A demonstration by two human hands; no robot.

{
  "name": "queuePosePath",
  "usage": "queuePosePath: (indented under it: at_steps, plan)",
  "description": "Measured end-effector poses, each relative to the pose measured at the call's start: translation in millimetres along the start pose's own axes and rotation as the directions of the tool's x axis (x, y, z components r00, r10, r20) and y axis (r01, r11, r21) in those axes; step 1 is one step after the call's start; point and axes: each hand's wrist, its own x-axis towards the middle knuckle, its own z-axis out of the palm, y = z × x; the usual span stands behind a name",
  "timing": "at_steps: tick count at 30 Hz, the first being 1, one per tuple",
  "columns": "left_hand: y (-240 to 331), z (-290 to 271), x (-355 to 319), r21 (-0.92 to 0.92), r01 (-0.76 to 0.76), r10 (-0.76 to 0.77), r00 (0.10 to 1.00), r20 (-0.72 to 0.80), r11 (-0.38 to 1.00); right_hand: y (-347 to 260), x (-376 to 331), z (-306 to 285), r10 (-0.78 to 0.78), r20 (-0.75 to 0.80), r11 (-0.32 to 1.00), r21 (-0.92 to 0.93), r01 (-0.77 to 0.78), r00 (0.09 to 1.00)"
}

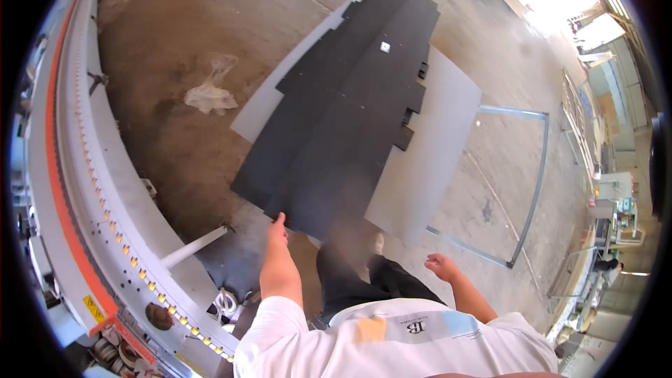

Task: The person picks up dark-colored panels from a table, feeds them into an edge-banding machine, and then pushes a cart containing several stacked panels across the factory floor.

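At centre frame a stack of flat black rectangular panels (343, 112) lies on a grey board. The left hand (278, 229) touches the stack's near edge, its grip not yet closed on anything I can tell. The right hand (439, 266), lower right, hangs loosely open and empty. Judging by this, a panel is being taken up; closing both hands on it seems needed.

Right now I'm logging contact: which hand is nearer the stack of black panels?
Left. The left hand touches the near edge of the black panels; the right hand hangs apart, off to the right.
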Motion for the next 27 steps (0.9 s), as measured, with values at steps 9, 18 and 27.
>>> queuePosePath:
  at_steps: [9,18,27]
  plan:
    - [-64.0,-7.2,-155.3,0.103,-0.233,0.205,0.953,0.224,0.967,3.6,105.0,-7.1,-0.159,0.112,0.985,-0.057,0.166,0.981]
    - [-158.3,-138.1,-348.5,-0.309,-0.37,0.336,0.928,-0.161,0.876,-122.7,189.3,-30.4,-0.267,0.146,0.488,0.873,0.003,0.953]
    - [-322.0,-248.1,-541.5,-0.308,-0.706,0.383,0.638,-0.668,0.638,-173.1,150.0,17.5,-0.326,0.34,0.078,0.94,-0.333,0.882]
